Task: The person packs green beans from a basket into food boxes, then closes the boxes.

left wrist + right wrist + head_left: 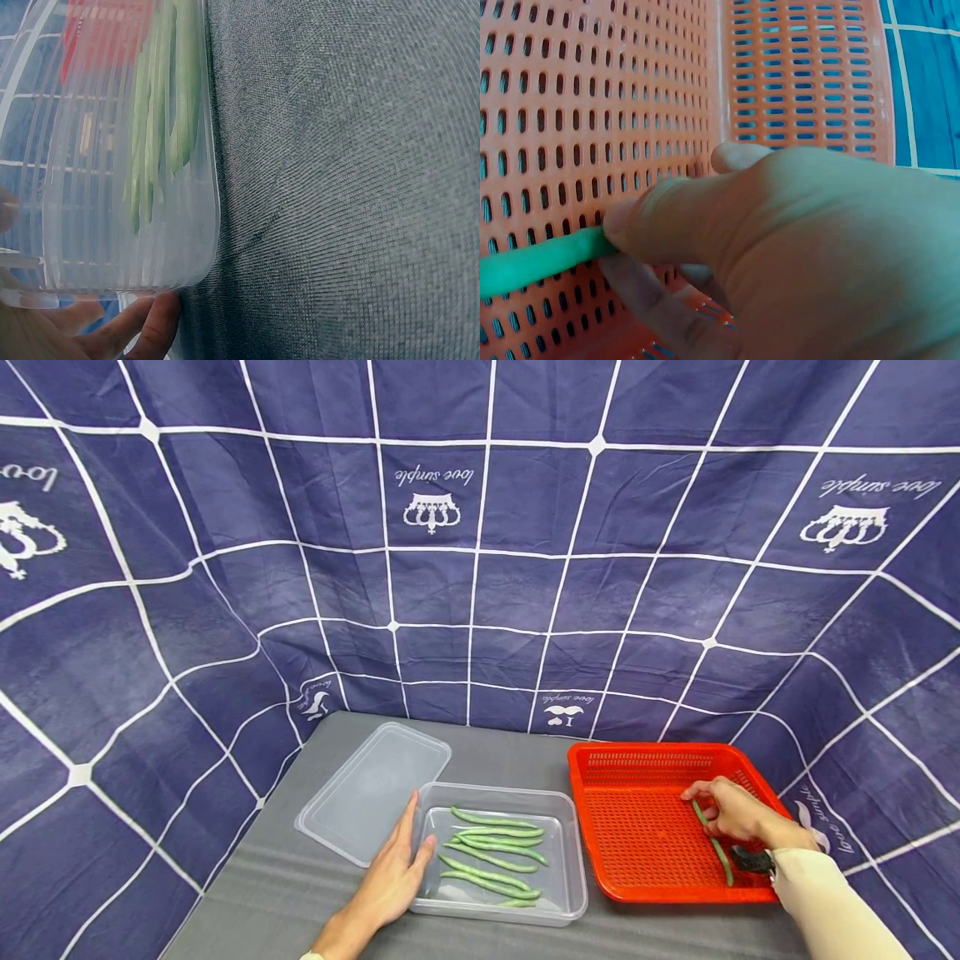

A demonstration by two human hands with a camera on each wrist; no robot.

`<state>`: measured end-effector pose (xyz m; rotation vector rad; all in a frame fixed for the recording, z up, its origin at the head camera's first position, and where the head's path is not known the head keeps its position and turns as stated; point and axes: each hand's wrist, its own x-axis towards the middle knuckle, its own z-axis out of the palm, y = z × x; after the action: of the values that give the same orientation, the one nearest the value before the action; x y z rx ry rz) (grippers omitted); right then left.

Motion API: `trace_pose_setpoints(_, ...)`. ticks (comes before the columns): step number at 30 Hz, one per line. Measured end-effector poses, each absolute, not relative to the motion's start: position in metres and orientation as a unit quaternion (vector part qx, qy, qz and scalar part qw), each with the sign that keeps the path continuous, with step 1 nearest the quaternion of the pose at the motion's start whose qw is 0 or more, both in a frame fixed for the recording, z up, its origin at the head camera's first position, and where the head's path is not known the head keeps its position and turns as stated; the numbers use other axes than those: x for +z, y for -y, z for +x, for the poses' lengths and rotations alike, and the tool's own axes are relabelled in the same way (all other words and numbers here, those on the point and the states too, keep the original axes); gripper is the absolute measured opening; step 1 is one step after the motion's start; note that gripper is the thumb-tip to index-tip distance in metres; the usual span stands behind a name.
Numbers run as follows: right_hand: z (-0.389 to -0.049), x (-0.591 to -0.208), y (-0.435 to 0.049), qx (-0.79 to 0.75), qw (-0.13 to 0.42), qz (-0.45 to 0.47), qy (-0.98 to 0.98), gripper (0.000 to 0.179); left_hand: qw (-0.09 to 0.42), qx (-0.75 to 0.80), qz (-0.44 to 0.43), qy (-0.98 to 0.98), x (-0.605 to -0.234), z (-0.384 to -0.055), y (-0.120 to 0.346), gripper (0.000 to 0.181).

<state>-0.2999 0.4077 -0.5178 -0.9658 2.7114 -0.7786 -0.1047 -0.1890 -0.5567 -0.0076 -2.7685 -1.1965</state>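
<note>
A clear plastic container (498, 912) stands on the grey cloth with several green beans (495, 843) lying side by side in it. Against its left wall rests my left hand (390, 877), fingers extended along the outside and the thumb near the rim. In the left wrist view the fingertips (161, 319) touch the container's end wall. Over the red basket (637, 835), at its right side, my right hand (731, 810) pinches a single green bean (722, 860) between thumb and fingers. In the right wrist view that bean (540, 262) sticks out leftward from the pinch.
A translucent flat lid (375, 793) lies on the grey cloth (300, 910) behind and left of the container. The basket stands right of the container, a narrow gap between them. Blue curtain with white lines (480, 585) encloses the back and sides.
</note>
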Motion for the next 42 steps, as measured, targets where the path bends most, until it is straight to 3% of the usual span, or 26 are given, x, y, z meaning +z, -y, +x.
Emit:
trace_pose_setpoints(17, -0.295, -0.502, -0.381, -0.260, 0.059, -0.294, -0.918, 0.058, 0.054, -0.402, -0.002, 0.914, -0.555, -0.104, 0.189, 0.081)
trace_pose_setpoints(29, -0.284, -0.479, -0.350, -0.251, -0.013, -0.312, -0.916, 0.059, 0.061, -0.398, -0.008, 0.915, -0.555, -0.105, 0.190, 0.081)
trace_pose_setpoints(42, -0.266, -0.457, -0.323, -0.267, -0.030, -0.334, -0.903, 0.061, 0.055, -0.399, -0.005, 0.915, -0.555, -0.105, 0.189, 0.082)
